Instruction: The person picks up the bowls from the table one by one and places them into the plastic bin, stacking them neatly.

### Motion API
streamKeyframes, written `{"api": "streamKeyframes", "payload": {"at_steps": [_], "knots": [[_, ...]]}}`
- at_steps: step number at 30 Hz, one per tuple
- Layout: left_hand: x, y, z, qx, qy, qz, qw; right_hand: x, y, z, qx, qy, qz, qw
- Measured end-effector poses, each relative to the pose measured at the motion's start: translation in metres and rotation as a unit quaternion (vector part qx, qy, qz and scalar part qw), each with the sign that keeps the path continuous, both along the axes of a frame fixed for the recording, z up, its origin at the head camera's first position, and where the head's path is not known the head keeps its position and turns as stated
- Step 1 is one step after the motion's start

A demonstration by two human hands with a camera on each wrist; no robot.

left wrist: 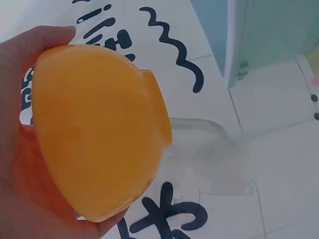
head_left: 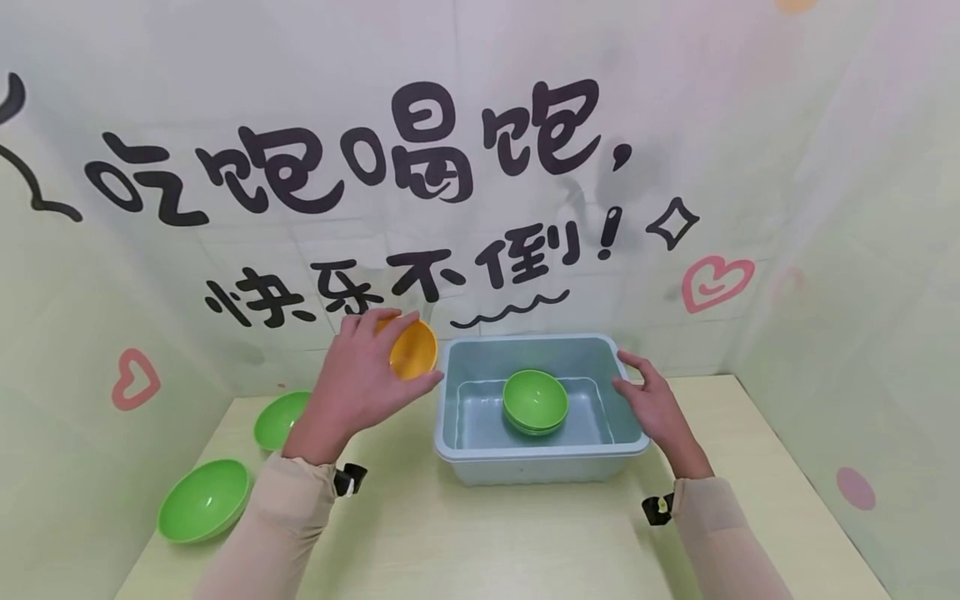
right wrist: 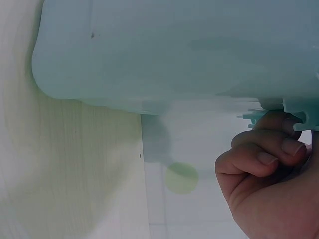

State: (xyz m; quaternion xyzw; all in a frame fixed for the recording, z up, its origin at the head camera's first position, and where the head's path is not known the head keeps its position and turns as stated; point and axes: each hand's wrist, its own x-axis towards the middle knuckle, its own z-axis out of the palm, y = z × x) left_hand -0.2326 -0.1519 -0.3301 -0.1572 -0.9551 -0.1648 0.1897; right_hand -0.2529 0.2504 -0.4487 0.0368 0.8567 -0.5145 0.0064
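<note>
My left hand grips an orange bowl in the air, just left of the pale blue tub. In the left wrist view the orange bowl fills the frame, held between thumb and fingers. My right hand holds the tub's right rim, thumb on top. In the right wrist view its fingers curl under the rim of the tub. Two green bowls sit stacked inside the tub.
Two more green bowls lie on the wooden table at the left: one near the front edge, one further back. A wall with black lettering and pink hearts stands close behind the tub.
</note>
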Motion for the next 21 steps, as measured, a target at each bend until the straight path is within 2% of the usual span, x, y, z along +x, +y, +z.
{"api": "streamKeyframes", "payload": {"at_steps": [8,21], "knots": [[-0.008,0.023,0.009,0.007,0.006,-0.034,0.9994,0.0,0.0,-0.001,0.006,0.004,-0.002,1.0],[-0.021,0.059,0.019,-0.024,-0.001,-0.065,0.9976,0.0,0.001,-0.001,0.001,-0.004,-0.003,1.0]]}}
